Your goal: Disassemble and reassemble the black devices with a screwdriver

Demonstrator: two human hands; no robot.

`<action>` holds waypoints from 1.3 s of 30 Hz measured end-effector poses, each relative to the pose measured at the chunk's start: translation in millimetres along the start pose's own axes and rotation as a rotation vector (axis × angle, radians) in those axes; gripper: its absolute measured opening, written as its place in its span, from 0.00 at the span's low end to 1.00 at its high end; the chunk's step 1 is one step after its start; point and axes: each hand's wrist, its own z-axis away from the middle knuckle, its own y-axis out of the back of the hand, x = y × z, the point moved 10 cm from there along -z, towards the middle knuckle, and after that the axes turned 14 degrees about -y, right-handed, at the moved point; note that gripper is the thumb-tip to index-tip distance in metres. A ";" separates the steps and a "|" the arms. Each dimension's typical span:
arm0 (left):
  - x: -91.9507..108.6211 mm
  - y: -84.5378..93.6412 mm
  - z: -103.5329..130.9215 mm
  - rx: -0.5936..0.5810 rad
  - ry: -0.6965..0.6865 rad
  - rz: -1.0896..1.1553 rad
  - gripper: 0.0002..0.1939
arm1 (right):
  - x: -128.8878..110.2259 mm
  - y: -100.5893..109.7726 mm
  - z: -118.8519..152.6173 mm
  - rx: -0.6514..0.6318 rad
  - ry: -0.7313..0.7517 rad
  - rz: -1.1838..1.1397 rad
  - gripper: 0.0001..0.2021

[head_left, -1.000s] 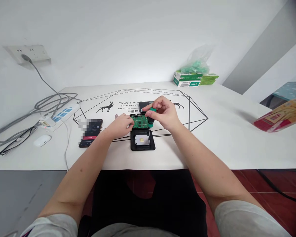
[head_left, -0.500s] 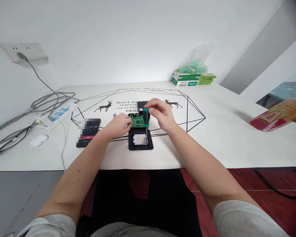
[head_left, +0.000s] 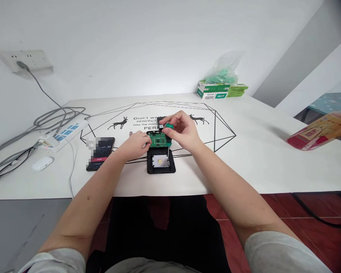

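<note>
Pinched in my right hand (head_left: 183,131) is a green and black screwdriver (head_left: 168,141), its metal shaft pointing down at the right side of a black plastic cover (head_left: 149,167). A silvery plate (head_left: 160,161) with a small yellowish square lies inside that cover. Behind it, a green circuit board (head_left: 158,140) stands tilted and joined closely to the cover. My left hand (head_left: 138,145) grips the left edge of the circuit board with bent fingers. A black box-like part (head_left: 160,123) sits behind the board, partly hidden by my right hand.
To the left lie a phone (head_left: 104,148), a white earbud case (head_left: 42,163), glasses (head_left: 11,163) and a power strip (head_left: 66,132) with cables. Green boxes (head_left: 213,91) under a plastic bag (head_left: 224,70) stand at the back right. A red-yellow package (head_left: 315,132) is at the right.
The fingers of my right hand have shifted around the screwdriver's handle, now covering more of its top. My left hand stays on the circuit board. The view has shifted slightly.
</note>
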 end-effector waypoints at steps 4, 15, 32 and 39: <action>-0.4 -1.5 0.2 -0.013 0.004 -0.013 0.13 | 0.7 4.9 -0.2 0.042 0.018 0.062 0.23; 0.4 -0.5 0.4 -0.006 0.003 0.010 0.12 | -20.4 11.7 4.4 0.057 0.172 0.154 0.14; -8.7 4.9 2.4 0.058 -0.002 0.032 0.13 | -6.9 7.0 3.2 0.074 0.116 0.047 0.24; 2.4 5.5 -0.6 0.069 -0.025 0.052 0.12 | -19.8 7.8 15.6 0.168 0.258 0.232 0.17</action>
